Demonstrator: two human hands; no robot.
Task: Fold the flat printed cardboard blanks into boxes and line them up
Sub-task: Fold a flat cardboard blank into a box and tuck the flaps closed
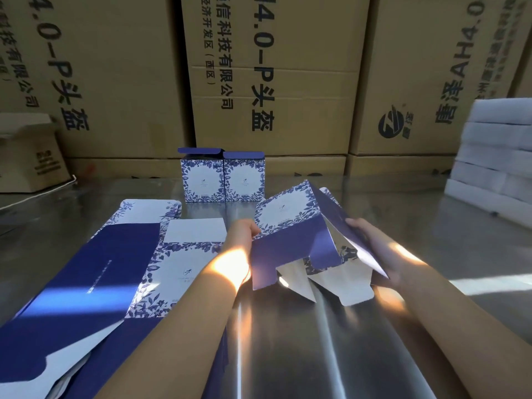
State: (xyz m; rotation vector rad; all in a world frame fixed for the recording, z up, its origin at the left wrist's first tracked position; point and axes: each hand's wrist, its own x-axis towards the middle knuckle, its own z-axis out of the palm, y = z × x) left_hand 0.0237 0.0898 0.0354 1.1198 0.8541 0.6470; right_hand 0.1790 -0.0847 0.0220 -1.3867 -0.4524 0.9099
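Here the left hand [243, 231] pinches the half-opened blank [288, 210] at its near edge while the right hand [374, 246] curls its fingers [355, 226] round the blue side panel, over the tabletop [302, 347], probably to square it up before it joins the two boxes [201, 180] behind

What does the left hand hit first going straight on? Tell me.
The half-folded box that the left hand grips: it points into the printed panel. Past that, probably the right-hand finished box behind, though depth is unclear.
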